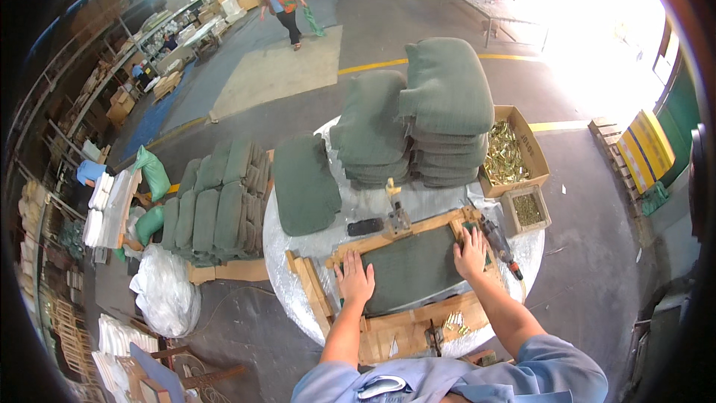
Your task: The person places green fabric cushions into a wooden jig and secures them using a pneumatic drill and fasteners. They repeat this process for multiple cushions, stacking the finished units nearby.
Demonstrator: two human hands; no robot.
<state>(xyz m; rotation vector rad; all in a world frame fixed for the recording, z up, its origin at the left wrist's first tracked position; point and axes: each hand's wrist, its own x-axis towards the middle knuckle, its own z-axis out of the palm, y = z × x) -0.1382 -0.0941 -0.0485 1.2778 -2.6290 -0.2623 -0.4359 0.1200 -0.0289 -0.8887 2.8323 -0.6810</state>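
Green panel within wooden frame, near front edge of round table. Left hand palm down, fingers spread, at panel's left edge; right hand likewise at its right edge. Power tool right of frame; stacked green pads toward rear edge.

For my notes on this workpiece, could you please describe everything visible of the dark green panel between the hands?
The dark green panel is flat, roughly rectangular and matt, possibly fabric. It lies within a wooden frame on the film-covered table, its long side running across. The left hand lies at its left edge, the right hand at its right; its underside is hidden.
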